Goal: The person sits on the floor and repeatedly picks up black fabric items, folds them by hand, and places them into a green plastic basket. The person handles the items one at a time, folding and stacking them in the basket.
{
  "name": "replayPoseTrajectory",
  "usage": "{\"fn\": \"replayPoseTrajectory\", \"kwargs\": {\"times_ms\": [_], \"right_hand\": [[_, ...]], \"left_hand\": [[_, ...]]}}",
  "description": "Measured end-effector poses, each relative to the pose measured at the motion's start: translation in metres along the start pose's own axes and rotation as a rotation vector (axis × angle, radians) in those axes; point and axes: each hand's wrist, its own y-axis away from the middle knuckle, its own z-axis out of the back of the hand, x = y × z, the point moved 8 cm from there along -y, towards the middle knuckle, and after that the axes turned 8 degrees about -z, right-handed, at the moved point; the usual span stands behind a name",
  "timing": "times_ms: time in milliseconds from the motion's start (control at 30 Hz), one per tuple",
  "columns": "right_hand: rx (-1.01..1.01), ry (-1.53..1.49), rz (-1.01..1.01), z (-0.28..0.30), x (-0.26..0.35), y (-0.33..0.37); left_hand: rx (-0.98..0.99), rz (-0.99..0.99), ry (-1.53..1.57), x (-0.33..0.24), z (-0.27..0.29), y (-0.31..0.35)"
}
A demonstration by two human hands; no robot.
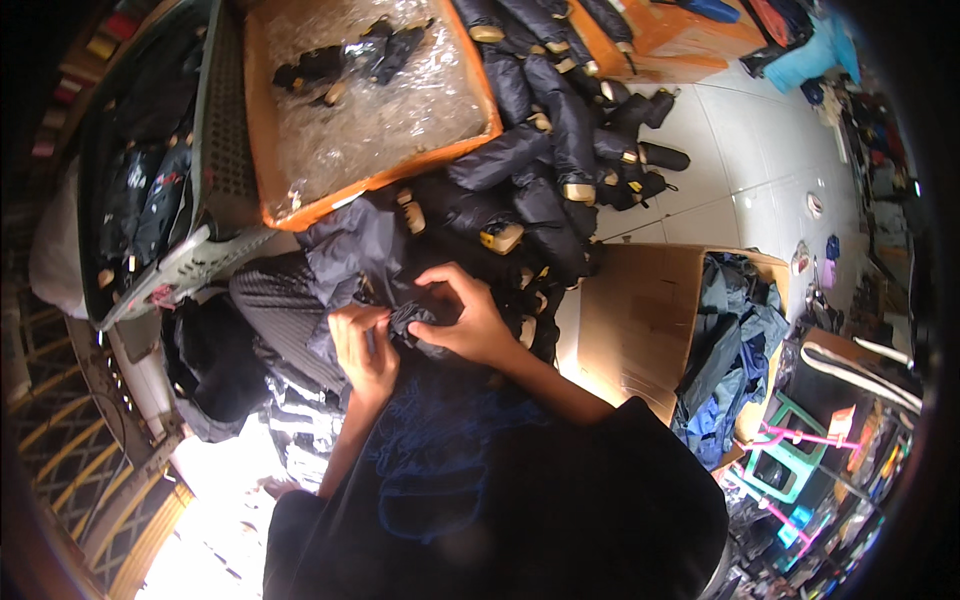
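Observation:
A dark grey-black piece of thin fabric (350, 245) lies over my lap, with a bunched, gathered part (405, 318) between my two hands. My left hand (362, 350) pinches the left side of this bunch with thumb and fingertips. From the right, my right hand (470, 318) curves around it, thumb against the gathers and index finger bent above. What lies inside the folds is hidden. Just beyond my hands is a heap of black rolled fabric bundles (500, 160), several with tan tags or ends.
An orange-rimmed box (375, 185) lined with clear plastic holds a few black bundles. Left of it stands a grey plastic crate (225, 130) with dark items. At right, an open cardboard box (640, 320) contains blue-grey fabric (735, 340). Farther right is a green stool (785, 455).

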Motion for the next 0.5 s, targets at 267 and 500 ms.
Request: {"fn": "replayPoseTrajectory", "kwargs": {"times_ms": [267, 500], "right_hand": [[-0.046, -0.406, -0.171, -0.007, -0.017, -0.002], [-0.243, -0.402, -0.143, 0.004, -0.011, -0.004]], "left_hand": [[-0.060, -0.033, -0.095, -0.004, 0.008, -0.016], [0.024, 0.167, 0.212, -0.001, -0.007, -0.024]]}}
